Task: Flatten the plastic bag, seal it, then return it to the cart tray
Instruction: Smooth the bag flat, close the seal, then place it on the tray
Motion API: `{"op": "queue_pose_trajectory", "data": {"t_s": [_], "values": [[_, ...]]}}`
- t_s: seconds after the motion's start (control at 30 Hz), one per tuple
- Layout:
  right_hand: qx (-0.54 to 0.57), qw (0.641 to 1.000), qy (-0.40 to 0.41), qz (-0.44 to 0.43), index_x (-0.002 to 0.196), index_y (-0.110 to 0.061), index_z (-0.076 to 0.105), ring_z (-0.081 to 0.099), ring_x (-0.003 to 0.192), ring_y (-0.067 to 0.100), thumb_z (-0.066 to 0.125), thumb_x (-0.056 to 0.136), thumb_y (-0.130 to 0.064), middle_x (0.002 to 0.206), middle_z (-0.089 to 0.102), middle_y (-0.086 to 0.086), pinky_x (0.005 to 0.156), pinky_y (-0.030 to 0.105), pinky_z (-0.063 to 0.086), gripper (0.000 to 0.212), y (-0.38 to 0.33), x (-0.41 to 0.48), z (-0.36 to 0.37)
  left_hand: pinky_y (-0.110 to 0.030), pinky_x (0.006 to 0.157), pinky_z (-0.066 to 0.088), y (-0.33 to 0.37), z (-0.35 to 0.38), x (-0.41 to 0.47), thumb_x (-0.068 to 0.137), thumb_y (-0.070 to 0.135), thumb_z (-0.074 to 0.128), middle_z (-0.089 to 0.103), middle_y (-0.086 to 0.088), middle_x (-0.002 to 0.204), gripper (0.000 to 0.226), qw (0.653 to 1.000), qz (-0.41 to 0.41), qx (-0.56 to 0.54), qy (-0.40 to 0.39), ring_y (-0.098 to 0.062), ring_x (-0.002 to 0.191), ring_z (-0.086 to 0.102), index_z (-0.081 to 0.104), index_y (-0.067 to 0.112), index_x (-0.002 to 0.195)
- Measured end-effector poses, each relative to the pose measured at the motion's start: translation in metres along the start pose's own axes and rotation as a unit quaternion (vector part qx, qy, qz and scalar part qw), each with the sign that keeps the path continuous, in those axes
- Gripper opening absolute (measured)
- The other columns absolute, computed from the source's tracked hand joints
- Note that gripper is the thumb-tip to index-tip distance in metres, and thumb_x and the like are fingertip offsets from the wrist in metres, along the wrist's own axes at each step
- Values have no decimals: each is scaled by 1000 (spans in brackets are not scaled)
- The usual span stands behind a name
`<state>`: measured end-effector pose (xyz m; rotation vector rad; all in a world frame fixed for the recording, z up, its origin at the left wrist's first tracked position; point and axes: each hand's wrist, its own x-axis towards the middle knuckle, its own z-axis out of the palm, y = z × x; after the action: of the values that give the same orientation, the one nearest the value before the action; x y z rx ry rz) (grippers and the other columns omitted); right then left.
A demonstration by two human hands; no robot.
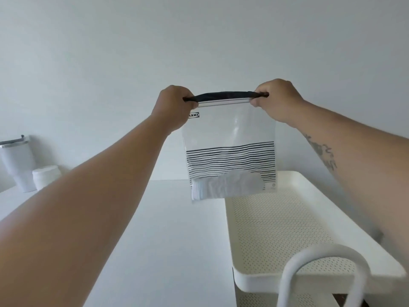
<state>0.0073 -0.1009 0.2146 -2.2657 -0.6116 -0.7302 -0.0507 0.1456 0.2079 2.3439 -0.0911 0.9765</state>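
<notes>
Head view: plastic bag [230, 134] hung upright in the air, above the far end of the cart tray [309, 187] and the white surface [168, 229].
Left hand [174, 107]: pinched the bag's top left corner.
Right hand [276, 100]: pinched the top right corner.
Bag contents: white folded item at the bottom.

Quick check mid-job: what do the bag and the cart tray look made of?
Bag: thin clear plastic film, glossy, printed with black stripes; the wall shows through it. Black strip along its top looks like a plastic zip closure. Cart tray: probably painted metal, matt off-white, its floor perforated with small holes; could be moulded plastic.
</notes>
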Motion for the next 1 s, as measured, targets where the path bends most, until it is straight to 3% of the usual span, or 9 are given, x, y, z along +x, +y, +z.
{"op": "queue_pose_trajectory", "data": {"t_s": [0.3, 0.43, 0.5, 0.57, 0.7, 0.8, 0.9, 1.0], "values": [[-9, 999, 47, 19, 88, -15, 70, 44, 57, 13, 55, 93, -12, 70, 57, 2, 51, 23, 32, 15, 96, -22, -2, -21, 42, 31, 16, 109, 1, 89, 14, 56, 53, 6, 61, 16, 999, -8, -45, -29, -13, 47, 43, 72, 13, 86], [-13, 998, -6, 57, 90, -14, 71, 48, 62, 15, 58, 91, -12, 75, 63, 5, 50, 12, 32, 13, 136, -64, 5, -13, 44, 36, 4, 144, -42, 91, 16, 58, 67, 3, 73, 17, 995, 28, -52, -87, -12, 58, 53, 75, 15, 92], [-16, 996, -55, 75, 92, -14, 72, 57, 70, 20, 60, 91, -13, 82, 69, 8, 62, 21, 41, 12, 149, -87, 8, -9, 59, 40, -3, 155, -70, 92, 17, 57, 72, 4, 84, 17, 991, 42, -54, -118, -6, 72, 58, 74, 17, 95], [-8, 992, -90, 84, 92, -15, 72, 62, 82, 27, 62, 90, -14, 90, 72, 8, 72, 29, 46, 10, 156, -108, 6, -6, 63, 39, -8, 160, -95, 92, 18, 57, 71, 9, 84, 18, 987, 44, -67, -141, 3, 75, 57, 74, 21, 95], [-20, 982, -164, 88, 93, -27, 73, 63, 79, 12, 63, 89, -16, 87, 71, -8, 65, 21, 42, 15, 163, -147, 2, -25, 69, 51, -15, 159, -138, 92, 22, 56, 71, 7, 82, 18, 971, 60, -63, -222, -9, 73, 62, 73, 26, 97], [-21, 973, -206, 98, 92, -33, 73, 62, 76, 5, 63, 89, -17, 84, 72, -13, 66, 21, 43, 20, 167, -172, 6, -40, 73, 53, -18, 160, -163, 92, 20, 56, 71, 0, 80, 15, 958, 66, -46, -275, -21, 75, 64, 70, 18, 88], [-33, 965, -236, 105, 83, -41, 70, 63, 76, 3, 65, 89, -17, 82, 73, -12, 70, 21, 45, 24, 172, -193, 12, -40, 75, 53, -18, 164, -181, 91, 21, 56, 70, 0, 86, 14, 943, 73, 3, -324, -20, 80, 63, 68, 17, 87], [-33, 958, -258, 120, 88, -36, 73, 65, 87, 3, 66, 89, -19, 90, 74, -14, 83, 28, 51, 18, 179, -211, 17, -38, 80, 53, -16, 171, -195, 92, 35, 56, 71, 6, 96, 20, 920, 94, 57, -376, -14, 89, 63, 70, 21, 97]]}}
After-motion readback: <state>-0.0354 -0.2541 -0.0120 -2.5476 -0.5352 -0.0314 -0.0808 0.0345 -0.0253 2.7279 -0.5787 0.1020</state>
